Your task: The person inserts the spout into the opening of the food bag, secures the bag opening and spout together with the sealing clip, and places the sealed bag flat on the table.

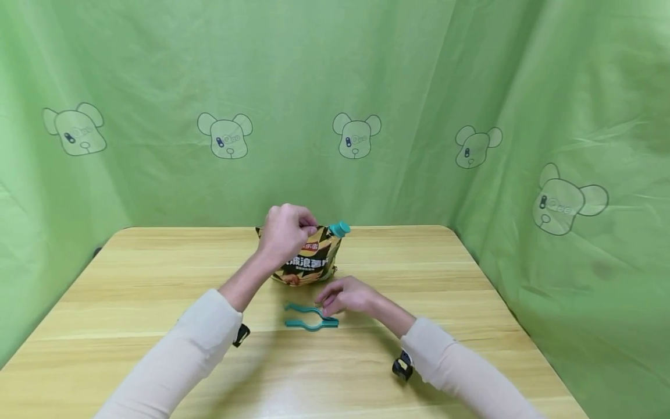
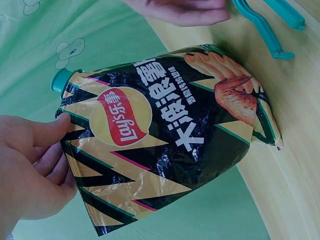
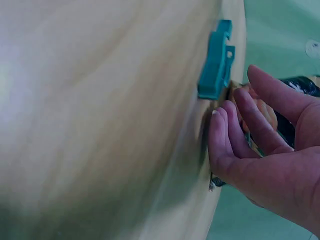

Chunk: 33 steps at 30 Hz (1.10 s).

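Note:
My left hand (image 1: 285, 231) pinches the top edge of a black and gold Lay's potato chip bag (image 2: 170, 120), thumb in front and fingers behind. The bag stands on the table, and a teal cap (image 2: 61, 81) sticks out of its top corner. Just in front of the bag lies a teal clip-like piece (image 1: 327, 323) with two long arms spread apart, each with a curved middle. My right hand (image 1: 349, 295) hovers at that piece's right end, fingers loosely bent. In the right wrist view the fingertips are close to the teal piece (image 3: 215, 65), and the hand holds nothing.
The wooden table (image 1: 157, 291) extends to both sides of the bag. Green curtains (image 1: 293, 70) printed with bear heads hang behind and beside it. Small black devices (image 1: 402, 365) hang under both wrists.

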Each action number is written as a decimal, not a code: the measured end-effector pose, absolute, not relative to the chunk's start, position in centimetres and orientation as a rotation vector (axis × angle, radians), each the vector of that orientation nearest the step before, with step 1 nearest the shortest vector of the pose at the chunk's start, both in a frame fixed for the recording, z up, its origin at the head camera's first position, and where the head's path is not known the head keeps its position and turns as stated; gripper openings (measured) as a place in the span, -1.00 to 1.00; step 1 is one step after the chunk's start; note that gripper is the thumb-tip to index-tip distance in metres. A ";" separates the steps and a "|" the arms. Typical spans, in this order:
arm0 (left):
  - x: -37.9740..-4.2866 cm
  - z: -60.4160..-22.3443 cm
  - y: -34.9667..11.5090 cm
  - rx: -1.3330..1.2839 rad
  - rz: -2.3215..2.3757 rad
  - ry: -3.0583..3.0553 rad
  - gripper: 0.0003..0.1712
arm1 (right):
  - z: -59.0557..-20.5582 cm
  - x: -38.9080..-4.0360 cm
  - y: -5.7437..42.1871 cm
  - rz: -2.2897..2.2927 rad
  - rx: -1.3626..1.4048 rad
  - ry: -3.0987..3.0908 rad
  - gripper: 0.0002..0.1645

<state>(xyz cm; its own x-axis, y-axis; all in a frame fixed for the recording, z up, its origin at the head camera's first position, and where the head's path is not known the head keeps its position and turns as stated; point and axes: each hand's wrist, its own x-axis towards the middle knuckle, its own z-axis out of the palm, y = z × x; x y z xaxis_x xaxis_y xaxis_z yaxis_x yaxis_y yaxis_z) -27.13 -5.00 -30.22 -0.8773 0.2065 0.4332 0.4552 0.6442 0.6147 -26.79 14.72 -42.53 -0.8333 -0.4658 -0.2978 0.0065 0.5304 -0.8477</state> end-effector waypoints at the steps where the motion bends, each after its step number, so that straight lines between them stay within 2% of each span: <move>1: -27.1 -30.2 -5.0 -0.529 -1.079 -2.542 -0.93 | -42.6 -26.7 14.6 -1.253 -0.388 2.270 -0.60; 7: -27.2 -30.1 -5.0 -0.529 -1.077 -2.542 -0.93 | -43.0 -26.3 14.3 -1.209 -0.472 2.269 -0.60; 33: -27.2 -30.3 -5.0 -0.525 -1.082 -2.544 -0.94 | -43.3 -25.7 13.7 -1.124 -0.449 2.346 -0.74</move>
